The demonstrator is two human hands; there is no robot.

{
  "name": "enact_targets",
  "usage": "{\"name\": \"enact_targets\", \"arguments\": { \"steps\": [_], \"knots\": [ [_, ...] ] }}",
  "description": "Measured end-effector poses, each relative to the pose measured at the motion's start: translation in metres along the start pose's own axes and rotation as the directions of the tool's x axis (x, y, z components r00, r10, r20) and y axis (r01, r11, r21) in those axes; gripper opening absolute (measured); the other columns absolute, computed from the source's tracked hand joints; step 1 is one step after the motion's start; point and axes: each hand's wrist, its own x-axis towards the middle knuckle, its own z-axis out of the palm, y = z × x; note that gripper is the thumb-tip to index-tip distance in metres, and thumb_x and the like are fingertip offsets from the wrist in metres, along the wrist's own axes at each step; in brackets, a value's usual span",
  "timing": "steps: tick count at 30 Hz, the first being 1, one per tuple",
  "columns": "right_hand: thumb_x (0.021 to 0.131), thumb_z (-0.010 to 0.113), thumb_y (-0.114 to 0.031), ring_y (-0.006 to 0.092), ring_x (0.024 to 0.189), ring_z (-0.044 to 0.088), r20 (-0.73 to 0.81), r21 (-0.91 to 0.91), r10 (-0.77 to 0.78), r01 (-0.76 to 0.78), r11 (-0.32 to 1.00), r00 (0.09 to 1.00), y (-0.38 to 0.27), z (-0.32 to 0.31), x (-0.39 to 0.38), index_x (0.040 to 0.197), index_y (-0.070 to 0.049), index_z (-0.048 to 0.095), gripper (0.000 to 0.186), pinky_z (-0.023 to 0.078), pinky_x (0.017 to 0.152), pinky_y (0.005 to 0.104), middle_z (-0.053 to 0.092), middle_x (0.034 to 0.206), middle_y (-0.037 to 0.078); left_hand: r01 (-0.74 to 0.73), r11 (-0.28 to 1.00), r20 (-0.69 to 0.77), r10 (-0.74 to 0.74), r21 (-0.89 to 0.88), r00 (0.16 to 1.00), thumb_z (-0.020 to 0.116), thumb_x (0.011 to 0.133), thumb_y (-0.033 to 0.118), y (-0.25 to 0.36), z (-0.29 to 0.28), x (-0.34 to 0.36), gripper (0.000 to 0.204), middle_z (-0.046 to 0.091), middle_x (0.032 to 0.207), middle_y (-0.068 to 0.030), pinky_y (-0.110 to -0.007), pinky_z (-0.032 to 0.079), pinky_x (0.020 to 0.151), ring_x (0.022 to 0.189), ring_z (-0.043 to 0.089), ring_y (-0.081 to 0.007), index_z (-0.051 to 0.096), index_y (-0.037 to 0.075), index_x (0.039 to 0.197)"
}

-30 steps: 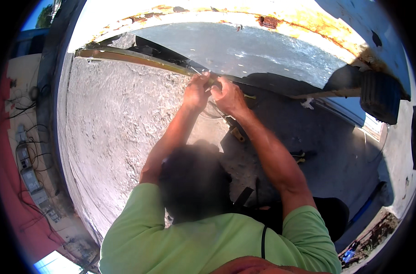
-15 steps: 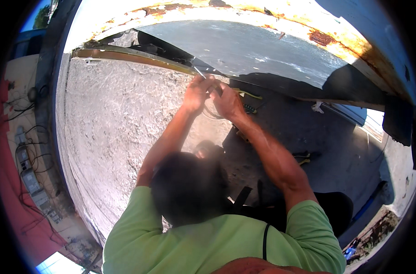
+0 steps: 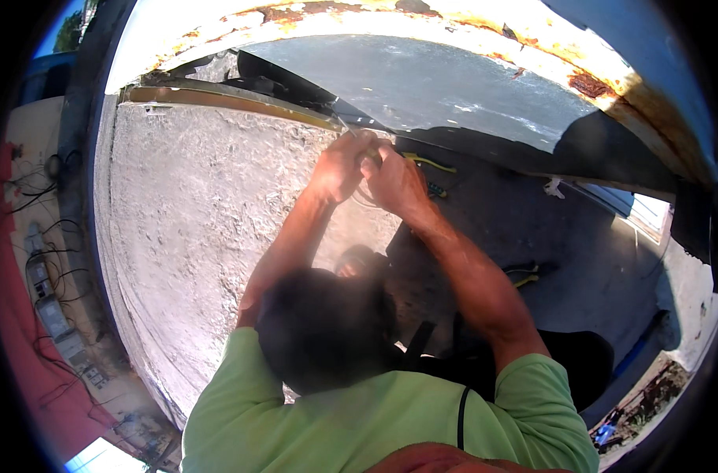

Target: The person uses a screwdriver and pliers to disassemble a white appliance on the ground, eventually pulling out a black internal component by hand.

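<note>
My left hand (image 3: 337, 169) and right hand (image 3: 396, 180) meet at the lower edge of a dark metal panel (image 3: 422, 87). The left fingers are closed around the thin metal shaft (image 3: 344, 124) of a screwdriver-like tool. My right hand is closed at its handle end, mostly hidden by the fingers. The shaft's tip points up-left to a dark strip by the end of a brownish metal rail (image 3: 233, 102). Below the hands, a thin pale loop (image 3: 361, 195) curves over the ground. Beside my right hand lies a yellow-handled tool (image 3: 431, 163), with a green-and-black tool (image 3: 436, 189) nearby.
A white, rusted metal edge (image 3: 422, 20) arches overhead. Rough concrete (image 3: 193, 181) lies sunlit on the left; the right side is shaded. Yellow-handled pliers (image 3: 524, 276) rest near my right forearm. Cables and grey boxes (image 3: 53, 315) line the far left.
The hands stay together at the panel edge. My right hand and forearm have turned and shifted slightly, and the shaft shows less clearly now. The view has shifted a little.
</note>
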Motion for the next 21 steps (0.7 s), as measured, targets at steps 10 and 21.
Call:
{"name": "enact_targets", "arguments": {
  "steps": [10,21],
  "knots": [
    [0.094,0.059,-0.037,0.0465,0.099,0.068,-0.044,0.038,-0.011,0.013,0.999,0.999,0.009,0.005,0.008,0.118,0.001,0.064,0.046,0.054,0.085,0.0492,0.071,0.099,0.028,0.024,0.983,0.081,-0.009,-0.184,0.997,0.051,0.106,0.02,-0.004,0.008,0.007,0.023,0.067,0.104,-0.0146,-0.025,0.052,0.068,0.083,0.061,-0.0138,0.061,-0.001,0.106],
    [0.105,0.045,-0.023,0.0252,0.068,0.061,-0.087,0.337,-0.337,0.347,0.875,0.937,0.017,0.033,0.034,0.098,-0.001,0.06,0.028,0.05,0.062,0.0373,0.06,0.081,0.011,-0.031,0.999,-0.052,0.032,0.03,0.998,0.061,0.101,0.021,0.003,-0.019,0.018,0.024,0.07,0.1,-0.0187,-0.036,0.056,0.084,0.09,0.068,-0.0224,0.062,-0.003,0.103]
  ]
}}
